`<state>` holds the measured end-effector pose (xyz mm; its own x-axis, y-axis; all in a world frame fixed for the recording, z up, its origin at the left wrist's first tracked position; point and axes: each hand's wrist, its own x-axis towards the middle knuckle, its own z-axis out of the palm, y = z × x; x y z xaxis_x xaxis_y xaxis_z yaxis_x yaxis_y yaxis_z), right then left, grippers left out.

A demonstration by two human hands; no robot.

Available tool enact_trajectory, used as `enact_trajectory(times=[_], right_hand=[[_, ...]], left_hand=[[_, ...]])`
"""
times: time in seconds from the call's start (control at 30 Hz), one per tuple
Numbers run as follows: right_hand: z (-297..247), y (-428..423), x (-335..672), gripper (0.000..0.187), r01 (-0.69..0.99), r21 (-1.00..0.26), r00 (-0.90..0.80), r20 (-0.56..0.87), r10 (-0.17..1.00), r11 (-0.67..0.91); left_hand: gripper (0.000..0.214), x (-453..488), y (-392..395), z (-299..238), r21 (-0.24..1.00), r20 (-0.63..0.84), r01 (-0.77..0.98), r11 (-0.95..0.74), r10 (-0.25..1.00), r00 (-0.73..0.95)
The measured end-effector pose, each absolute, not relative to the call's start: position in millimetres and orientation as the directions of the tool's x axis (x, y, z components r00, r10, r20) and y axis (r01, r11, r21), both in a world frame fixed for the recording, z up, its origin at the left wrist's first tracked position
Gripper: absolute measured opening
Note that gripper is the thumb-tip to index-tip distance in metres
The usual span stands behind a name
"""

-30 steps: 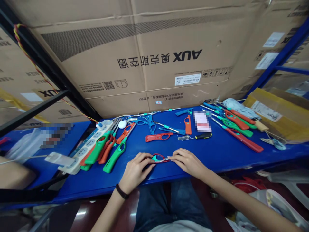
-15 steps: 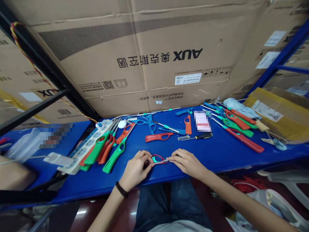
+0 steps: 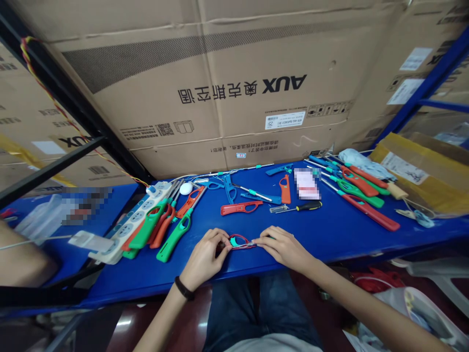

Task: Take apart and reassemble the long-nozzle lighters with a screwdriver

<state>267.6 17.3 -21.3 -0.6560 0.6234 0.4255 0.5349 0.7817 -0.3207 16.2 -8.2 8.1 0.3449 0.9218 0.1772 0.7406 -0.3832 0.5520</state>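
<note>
Near the table's front edge lies an opened red lighter handle (image 3: 240,238) with a teal trigger and thin wires across it. My left hand (image 3: 208,254) pinches its left end between thumb and fingers. From the right, my right hand (image 3: 284,247) has its fingertips pressed together at the other end, where the wires run. What exactly sits between those fingertips is too small to make out. Just beyond my hands are a red lighter shell half (image 3: 240,208) and a screwdriver (image 3: 309,207) with a black and yellow handle.
Green and orange lighters (image 3: 174,234) lie against a white power strip (image 3: 137,215) on the left. More lighters (image 3: 361,195) are heaped at the right beside a yellow package (image 3: 417,171). Blue shell parts (image 3: 229,189) lie mid-table. A large cardboard box (image 3: 234,58) stands behind.
My left thumb and fingers have shifted slightly left on the red lighter handle, and the wires lie a little differently. My right hand has hardly moved.
</note>
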Motion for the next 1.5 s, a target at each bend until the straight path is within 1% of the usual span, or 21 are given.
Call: enact_trajectory(times=[0.33,0.53,0.73,0.9,0.97,1.07,1.17,1.5], right_hand=[[-20.7,16.0,269.1,0.024,0.532,-0.349,-0.648,0.419,0.636,0.772],[-21.5,16.3,267.7,0.023,0.517,-0.387,-0.65,0.403,0.645,0.763],[-20.9,17.3,267.5,0.022,0.533,-0.372,-0.657,0.383,0.649,0.76],[-18.2,17.0,266.8,0.022,0.542,-0.345,-0.662,0.386,0.642,0.766],[-17.8,16.9,266.3,0.022,0.548,-0.337,-0.661,0.388,0.643,0.766],[-18.5,17.3,265.5,0.022,0.558,-0.319,-0.656,0.396,0.643,0.766],[-19.7,17.9,264.9,0.023,0.557,-0.313,-0.66,0.395,0.639,0.769],[-20.3,18.7,264.6,0.024,0.541,-0.326,-0.668,0.393,0.631,0.775]], left_hand=[[0.013,11.5,-10.2,8.5,0.57,0.177,0.7,-0.429,0.897,0.406],[0.012,10.4,-9.7,7.8,0.55,0.182,0.692,-0.468,0.875,0.448],[0.011,8.6,-10.6,8.3,0.536,0.166,0.69,-0.487,0.862,0.48],[0.011,12.9,-12.4,10.5,0.512,0.175,0.715,-0.476,0.873,0.456],[0.013,17.8,-13.0,9.5,0.496,0.185,0.748,-0.441,0.895,0.406],[0.023,26.6,-14.3,6.4,0.463,0.2,0.803,-0.375,0.927,0.317],[0.021,33.8,-16.3,3.2,0.443,0.24,0.825,-0.351,0.933,0.269],[0.015,40.5,-16.6,-0.9,0.476,0.294,0.786,-0.394,0.914,0.28]])
